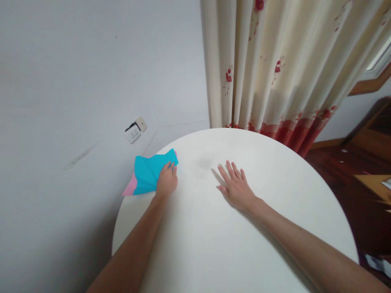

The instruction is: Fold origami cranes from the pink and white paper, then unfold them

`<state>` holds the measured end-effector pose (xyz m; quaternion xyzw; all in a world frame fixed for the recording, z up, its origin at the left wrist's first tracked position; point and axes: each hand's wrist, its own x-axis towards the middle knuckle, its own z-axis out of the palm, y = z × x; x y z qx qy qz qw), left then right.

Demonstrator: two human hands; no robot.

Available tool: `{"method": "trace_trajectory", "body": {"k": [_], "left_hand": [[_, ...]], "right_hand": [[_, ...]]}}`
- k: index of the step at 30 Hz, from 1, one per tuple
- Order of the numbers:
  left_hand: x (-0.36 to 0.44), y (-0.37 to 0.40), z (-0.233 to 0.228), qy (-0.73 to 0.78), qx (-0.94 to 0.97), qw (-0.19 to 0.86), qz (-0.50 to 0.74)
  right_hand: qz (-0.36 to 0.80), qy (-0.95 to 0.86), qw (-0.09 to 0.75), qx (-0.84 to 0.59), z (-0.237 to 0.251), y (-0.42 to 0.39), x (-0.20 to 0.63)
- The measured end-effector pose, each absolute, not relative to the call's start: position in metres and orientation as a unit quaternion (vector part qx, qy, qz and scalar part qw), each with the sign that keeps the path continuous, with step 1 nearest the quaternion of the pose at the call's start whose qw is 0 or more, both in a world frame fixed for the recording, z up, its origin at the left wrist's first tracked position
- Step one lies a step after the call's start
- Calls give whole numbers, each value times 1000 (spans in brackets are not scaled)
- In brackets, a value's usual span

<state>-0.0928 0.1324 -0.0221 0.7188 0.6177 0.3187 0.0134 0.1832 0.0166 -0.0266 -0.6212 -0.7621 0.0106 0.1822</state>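
Note:
A creased bright blue sheet point(148, 171) lies over a pink sheet point(130, 186) at the far left of the round white table point(195, 228); whether they are paper or thin cloth I cannot tell. The pink one shows mainly at the lower left corner, and both overhang the table's edge near the wall. My left hand point(167, 179) is closed on the right end of the blue sheet, fingers bent over it and the thumb hidden. Palm down over the table's middle, my right hand point(236, 188) is open with its fingers spread and holds nothing.
A faint grey smudge point(205, 162) marks the tabletop between my hands. The white wall point(91, 73) with a socket point(132, 133) stands close on the left. A flowered curtain point(262, 73) hangs behind the table. Wooden furniture point(372, 185) is at the right.

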Motion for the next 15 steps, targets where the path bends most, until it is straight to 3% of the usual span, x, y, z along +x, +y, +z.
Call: {"method": "trace_trajectory", "body": {"k": [4,8,15], "left_hand": [[-68,104,9,505,691,15,517],[-36,67,17,375,691,97,610],[-11,49,19,360,548,462,598]], "right_hand": [[47,-756,219,-615,-20,22,189],[65,-743,342,-572,-11,28,196],[214,-593,520,-576,-21,44,206]]}}
